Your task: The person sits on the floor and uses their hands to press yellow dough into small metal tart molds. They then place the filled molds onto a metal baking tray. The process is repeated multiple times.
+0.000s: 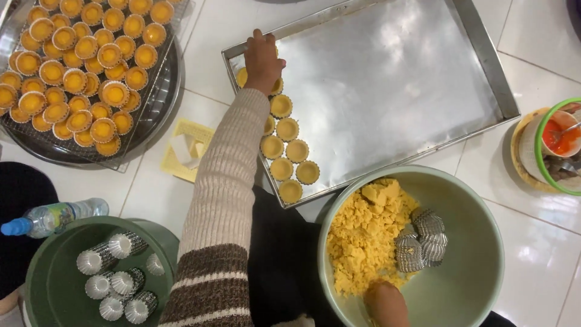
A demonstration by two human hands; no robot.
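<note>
Tray-loading step: left hand point(263, 60) closed over a dough-lined tart mould point(275, 86) at the baking tray point(387, 85) corner; right hand point(386, 303), grip indiscernible, in the dough bowl point(472, 266). Next: release beside row.

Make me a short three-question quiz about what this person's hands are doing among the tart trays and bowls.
1. True or false: the left hand rests at the near-left corner of the metal baking tray, by a row of unfilled tart shells.
2. Where is the right hand? A) on the water bottle B) in the pale green bowl beside the yellow dough crumbs C) on the wire rack
3. What lies in the dark green bowl at lower left?

Key: 1 true. 2 B. 3 stacks of empty fluted tins.
</note>
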